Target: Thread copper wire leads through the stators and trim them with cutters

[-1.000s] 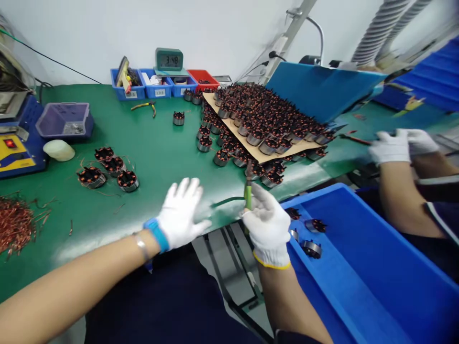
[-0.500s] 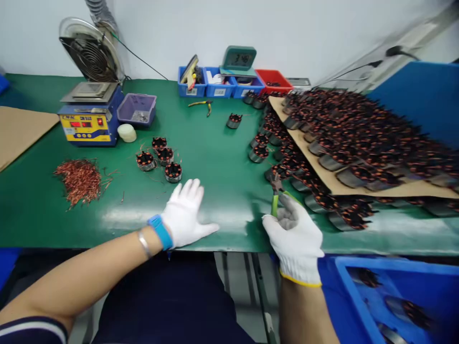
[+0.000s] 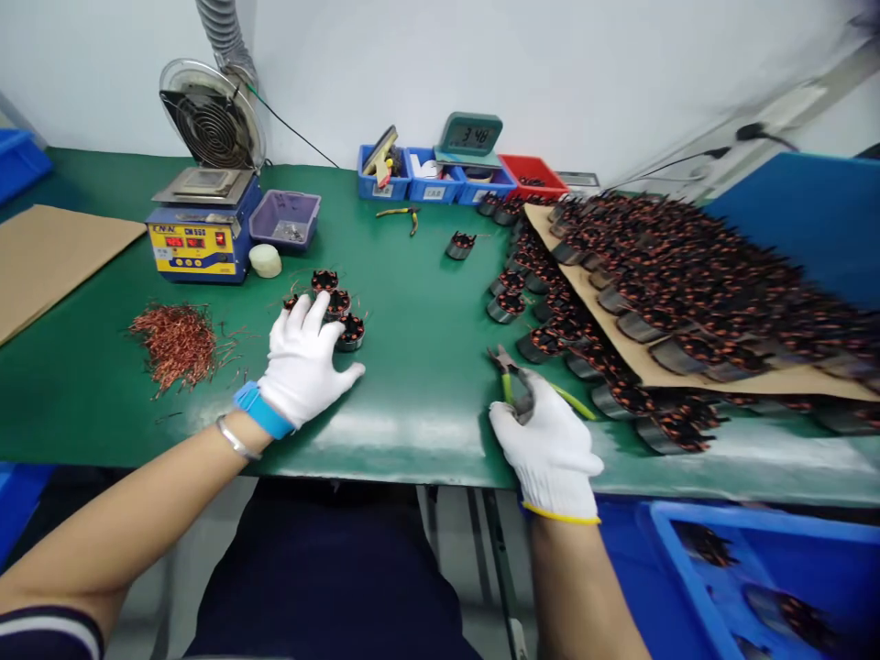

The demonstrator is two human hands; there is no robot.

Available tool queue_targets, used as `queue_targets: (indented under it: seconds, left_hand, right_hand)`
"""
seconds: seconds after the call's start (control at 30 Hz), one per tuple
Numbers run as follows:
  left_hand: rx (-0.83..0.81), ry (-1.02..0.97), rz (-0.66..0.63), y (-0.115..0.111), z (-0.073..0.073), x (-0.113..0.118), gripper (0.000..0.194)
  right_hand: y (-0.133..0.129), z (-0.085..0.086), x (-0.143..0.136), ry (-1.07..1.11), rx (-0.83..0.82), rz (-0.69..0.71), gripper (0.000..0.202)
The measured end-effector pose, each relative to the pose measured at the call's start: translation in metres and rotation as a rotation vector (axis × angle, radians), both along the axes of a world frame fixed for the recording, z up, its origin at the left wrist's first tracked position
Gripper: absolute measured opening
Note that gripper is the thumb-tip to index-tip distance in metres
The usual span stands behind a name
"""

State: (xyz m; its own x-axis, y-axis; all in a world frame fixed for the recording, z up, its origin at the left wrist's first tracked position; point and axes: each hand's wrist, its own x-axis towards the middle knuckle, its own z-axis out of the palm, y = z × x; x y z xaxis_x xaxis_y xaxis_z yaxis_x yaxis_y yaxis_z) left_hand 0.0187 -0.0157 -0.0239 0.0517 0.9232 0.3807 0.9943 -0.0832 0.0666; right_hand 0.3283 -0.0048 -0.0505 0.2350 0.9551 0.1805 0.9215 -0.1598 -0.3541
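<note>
My left hand (image 3: 304,359), in a white glove, is open with its fingers spread at the near side of a small group of copper-wound motor stators (image 3: 350,333). Its fingers partly cover the leftmost stator; whether they touch it I cannot tell. Thin wire ends stick out around the group. My right hand (image 3: 548,449), also gloved, is closed around green-handled cutting pliers (image 3: 507,371). Their jaws point away from me and look parted, just above the green table (image 3: 419,403). A heap of copper wire scraps (image 3: 177,346) lies left of my left hand.
Many stators (image 3: 687,284) crowd the right side, some on a cardboard sheet (image 3: 605,316). Behind stand a blue soldering pot (image 3: 199,243), a purple tray (image 3: 309,220), small bins (image 3: 433,188) and yellow-handled pliers (image 3: 399,212). A blue crate (image 3: 763,522) holds stators below right.
My left hand has moved left and forward from the bare tabletop to the small group of stators. My right hand still holds the pliers, shifted slightly left and turned.
</note>
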Motion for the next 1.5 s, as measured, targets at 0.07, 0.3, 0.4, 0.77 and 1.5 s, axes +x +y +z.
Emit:
queue_targets:
  seconds: [0.07, 0.3, 0.4, 0.77, 1.5]
  left_hand:
    - [-0.01, -0.066, 0.001, 0.019, 0.002, 0.013, 0.055]
    - [0.05, -0.13, -0.149, 0.016, -0.005, 0.028, 0.019]
    - [0.136, -0.312, -0.264, 0.002, -0.002, 0.022, 0.064]
    - [-0.423, -0.91, -0.494, 0.018, -0.013, 0.012, 0.112]
    - [-0.601, -0.788, -0.298, 0.005, 0.008, 0.025, 0.132]
  right_hand:
    - [-0.003, -0.005, 0.0, 0.046, 0.108, -0.008, 0.061]
    - [-0.039, -0.017, -0.025, 0.418, 0.346, 0.323, 0.061]
    - [-0.039, -0.005, -0.056, 0.586, 0.172, 0.501, 0.077]
    - [-0.006, 0.036, -0.135, 0.537, 0.165, 0.797, 0.075]
    - [0.021, 0.035, -0.06, 0.956, -0.403, 0.771, 0.064]
